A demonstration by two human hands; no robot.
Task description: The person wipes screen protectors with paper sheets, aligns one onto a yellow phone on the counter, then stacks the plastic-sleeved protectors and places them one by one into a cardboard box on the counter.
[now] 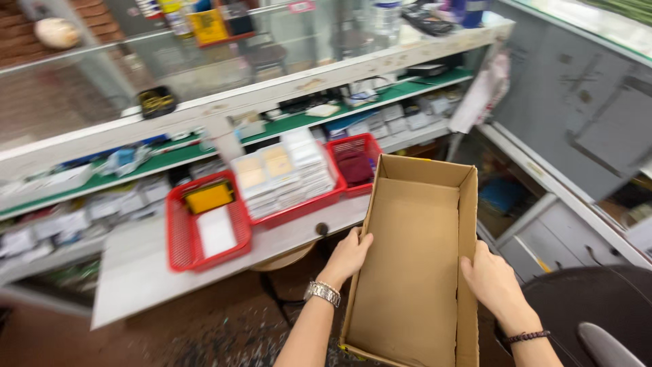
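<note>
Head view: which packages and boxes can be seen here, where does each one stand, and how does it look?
Open brown cardboard box: held between left hand and right hand, long, empty.
Stacks of flat white and tan packets: in the middle red plastic basket.
Yellow flat box above a white flat pack: in the left red plastic basket.

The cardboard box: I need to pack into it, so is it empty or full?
Empty. The cardboard box shows only its bare brown bottom and walls; the left hand and right hand hold its sides.
</note>
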